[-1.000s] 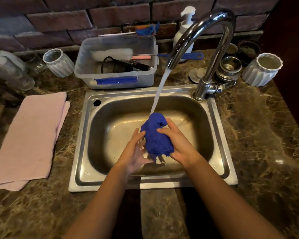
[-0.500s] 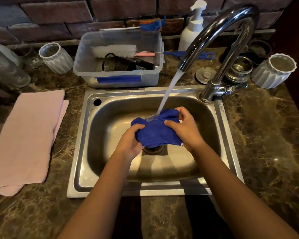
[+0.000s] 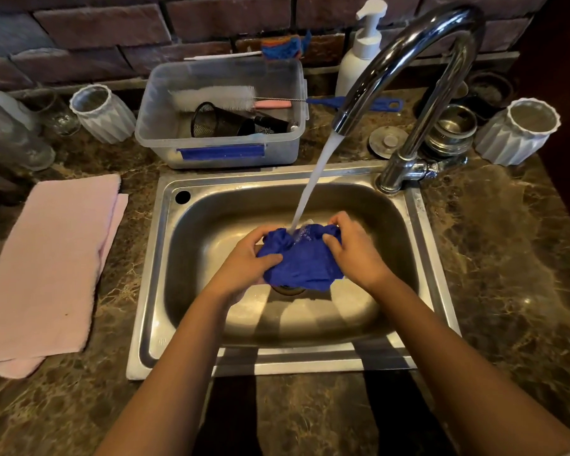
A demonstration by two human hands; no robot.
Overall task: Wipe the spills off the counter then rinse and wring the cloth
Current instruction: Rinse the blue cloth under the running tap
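Both my hands were in the steel sink, over the drain. Left hand gripped the left side of the blue cloth, fingers curled over its far edge and thumb pressed on top. Right hand gripped the right side the same way, fingers bunched into the fabric. Cloth was crumpled between them, held above the drain, not resting on the basin floor as far as I could tell.

Water stream ran from the chrome faucet and landed on the far middle of the cloth, between my hands.

Counter was brown marble. Folded pink towel lay flat on it, left of the sink. Clear plastic bin sat just beyond the far rim of the sink, with a white bottle brush and a black mesh cup inside. White pump bottle stood behind the faucet. One white ribbed cup far left, another far right. Sink stopper lay near the faucet base.
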